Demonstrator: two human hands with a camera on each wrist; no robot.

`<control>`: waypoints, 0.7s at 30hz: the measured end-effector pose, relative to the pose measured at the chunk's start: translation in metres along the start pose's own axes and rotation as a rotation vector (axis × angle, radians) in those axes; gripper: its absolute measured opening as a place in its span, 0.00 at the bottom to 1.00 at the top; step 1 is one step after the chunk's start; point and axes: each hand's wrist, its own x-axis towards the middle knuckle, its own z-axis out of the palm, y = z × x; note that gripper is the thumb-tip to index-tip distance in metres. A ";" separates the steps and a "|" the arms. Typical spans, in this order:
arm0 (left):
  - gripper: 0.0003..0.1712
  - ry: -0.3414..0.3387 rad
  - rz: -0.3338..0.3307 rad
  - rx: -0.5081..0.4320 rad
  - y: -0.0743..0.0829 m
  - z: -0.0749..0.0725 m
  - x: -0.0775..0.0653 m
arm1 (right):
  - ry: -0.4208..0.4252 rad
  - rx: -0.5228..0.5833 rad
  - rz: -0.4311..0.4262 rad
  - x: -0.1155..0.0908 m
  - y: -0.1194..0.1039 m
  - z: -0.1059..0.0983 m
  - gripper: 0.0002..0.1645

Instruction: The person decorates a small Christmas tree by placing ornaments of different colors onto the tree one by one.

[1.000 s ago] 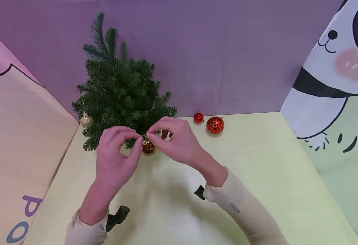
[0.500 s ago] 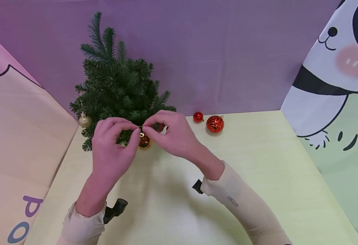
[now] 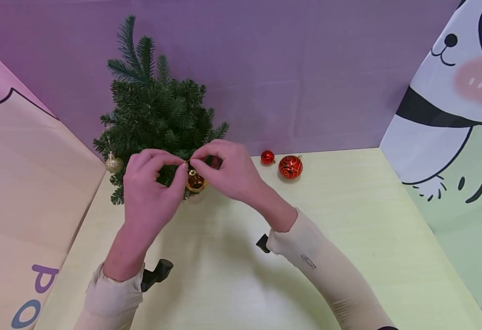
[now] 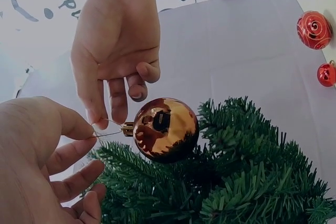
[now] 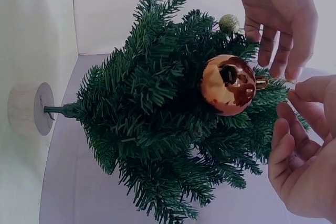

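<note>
A shiny copper-gold Christmas bauble (image 3: 196,181) hangs by its thin gold string loop in front of the small green Christmas tree (image 3: 154,114). The left hand (image 3: 152,195) pinches one side of the loop between thumb and index finger. From the other side, the right hand (image 3: 234,172) pinches the same loop, fingertips close to the left ones. The left wrist view shows the loop (image 4: 109,134) stretched between both hands, above the bauble's metal cap (image 4: 127,129). In the right wrist view, the bauble (image 5: 228,85) hangs close before the branches; whether it touches them I cannot tell.
A glittery pale-gold bauble (image 3: 114,163) hangs on the tree's left side. A small red bauble (image 3: 267,157) and a larger red one with gold swirls (image 3: 290,167) lie at the table's back edge, right of the tree. The tree has a round pale base (image 5: 29,108).
Both hands have moved away from the head camera, up in its view toward the tree, carrying the copper-gold bauble by its loop. The red baubles have stayed in place.
</note>
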 end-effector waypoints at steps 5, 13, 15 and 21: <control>0.04 0.007 -0.058 0.008 -0.002 0.000 0.002 | -0.004 -0.011 0.021 0.004 0.002 0.001 0.07; 0.05 0.017 -0.084 0.007 -0.001 0.000 0.006 | -0.004 -0.031 0.027 0.009 0.001 0.001 0.08; 0.06 0.018 -0.092 0.011 0.000 0.000 0.006 | -0.003 -0.032 0.028 0.010 0.001 0.001 0.08; 0.06 0.022 -0.113 0.007 0.000 0.001 0.007 | 0.004 -0.033 0.035 0.014 0.001 0.001 0.08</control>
